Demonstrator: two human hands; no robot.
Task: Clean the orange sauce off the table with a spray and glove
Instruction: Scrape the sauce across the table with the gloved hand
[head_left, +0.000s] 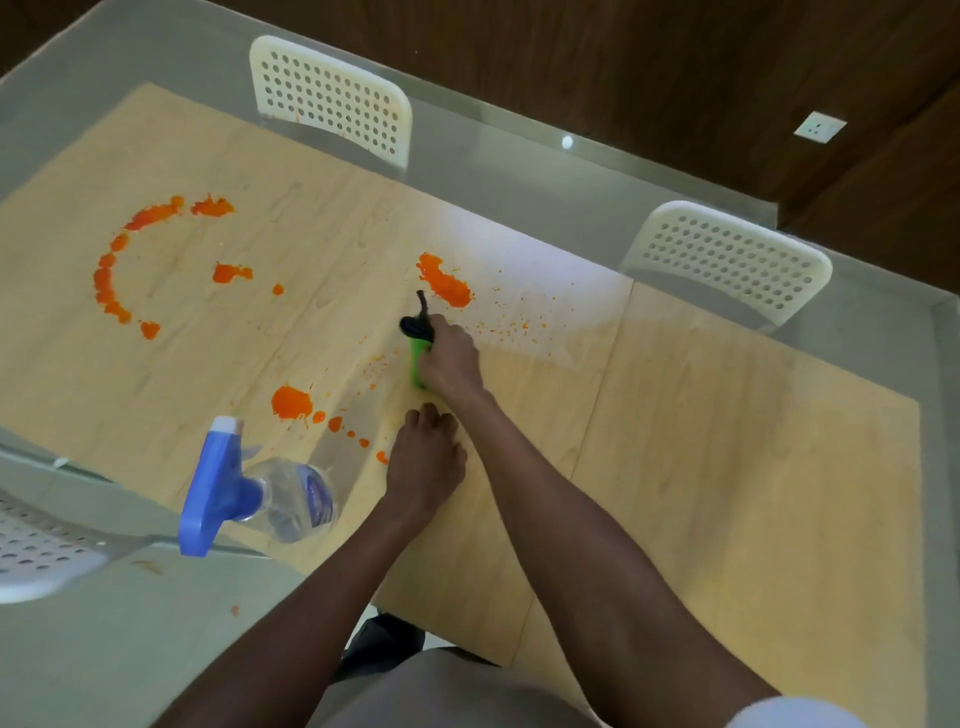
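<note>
Orange sauce (444, 281) blots frame centre and left of worktop (727, 467); right hand (448, 358) fingers curl around green-black glove (417, 343) just below it, left hand (423, 462) flat, fingers together, apparently bracing; spray bottle (249, 488) parked lower left.

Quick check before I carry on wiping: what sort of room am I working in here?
Probably a dining or meeting room. A glass-topped table with a wood-look panel stands ringed by white perforated chairs, with a wall socket on dark wood panelling behind. Orange sauce is spattered across the top.
</note>
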